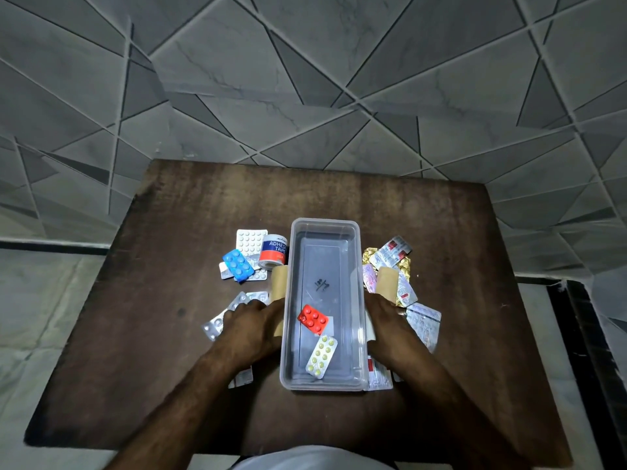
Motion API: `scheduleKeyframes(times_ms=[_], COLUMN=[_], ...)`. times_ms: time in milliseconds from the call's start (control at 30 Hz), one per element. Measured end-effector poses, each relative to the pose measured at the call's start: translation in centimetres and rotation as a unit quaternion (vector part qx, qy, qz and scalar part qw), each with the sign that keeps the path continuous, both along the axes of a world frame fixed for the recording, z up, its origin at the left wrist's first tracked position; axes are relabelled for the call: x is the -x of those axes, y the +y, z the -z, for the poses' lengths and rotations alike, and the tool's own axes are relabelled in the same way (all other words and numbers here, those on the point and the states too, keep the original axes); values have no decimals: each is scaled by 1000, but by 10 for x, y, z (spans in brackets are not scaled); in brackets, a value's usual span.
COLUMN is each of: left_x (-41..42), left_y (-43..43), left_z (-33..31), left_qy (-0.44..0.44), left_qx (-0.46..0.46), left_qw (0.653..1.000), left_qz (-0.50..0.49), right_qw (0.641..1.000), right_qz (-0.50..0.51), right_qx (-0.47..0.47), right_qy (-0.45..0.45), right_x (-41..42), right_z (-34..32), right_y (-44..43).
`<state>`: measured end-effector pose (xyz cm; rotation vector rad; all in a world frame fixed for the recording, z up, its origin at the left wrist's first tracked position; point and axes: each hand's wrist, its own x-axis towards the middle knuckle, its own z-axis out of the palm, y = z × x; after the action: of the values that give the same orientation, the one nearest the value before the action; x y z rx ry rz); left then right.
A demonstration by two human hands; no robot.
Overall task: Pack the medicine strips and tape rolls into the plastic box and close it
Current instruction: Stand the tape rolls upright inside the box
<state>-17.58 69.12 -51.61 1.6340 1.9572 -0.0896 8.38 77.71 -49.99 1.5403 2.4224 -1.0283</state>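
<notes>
A clear plastic box (357, 266) stands open in the middle of the wooden table. Inside it lie a red pill strip (312, 319) and a yellow-green pill strip (321, 356). My left hand (249, 329) rests against the box's left side, its fingers curled over a brown tape roll (279, 283) and silver strips (217, 325). My right hand (388, 322) is at the box's right side, fingers on a second brown tape roll (387, 283), with a white strip edge under the palm. An adhesive tape roll (273, 251), a blue strip (238, 265) and a white strip (250, 239) lie at the left.
A heap of gold and silver strips (393, 254) lies right of the box, with more strips (424, 322) beside my right wrist and at the box's near corners (378, 376). The table (169, 368) stands against a grey tiled wall (305, 79). No lid is visible.
</notes>
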Motion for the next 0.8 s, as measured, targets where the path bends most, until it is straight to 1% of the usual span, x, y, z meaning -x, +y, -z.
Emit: scheduleKeyframes(times_ms=[100,233,333,467,533,700,800], left_x=[-4,-12,-18,-20,-14,11,25], left_y=[1,3,5,7,6,1,0], left_z=[-1,-1,-3,-9,-15,-37,-53], left_qy=[-48,-115,-130,-141,-147,-124,-131], left_qx=[-23,-54,-56,-45,-44,-15,-28], left_qw=[997,982,967,950,945,953,953], left_qz=[-50,-141,-209,-273,-290,-275,-271], right_qw=[1000,1000,999,998,998,994,991], right_qz=[3,28,45,55,62,83,104], right_qx=[5,4,8,3,-8,-62,-78], right_qy=[-16,-5,1,-5,4,29,33], right_x=[-2,-7,-9,-12,-14,-19,-19], right_z=[0,1,-2,-6,-9,-22,-33], right_y=[1,1,1,4,8,24,37])
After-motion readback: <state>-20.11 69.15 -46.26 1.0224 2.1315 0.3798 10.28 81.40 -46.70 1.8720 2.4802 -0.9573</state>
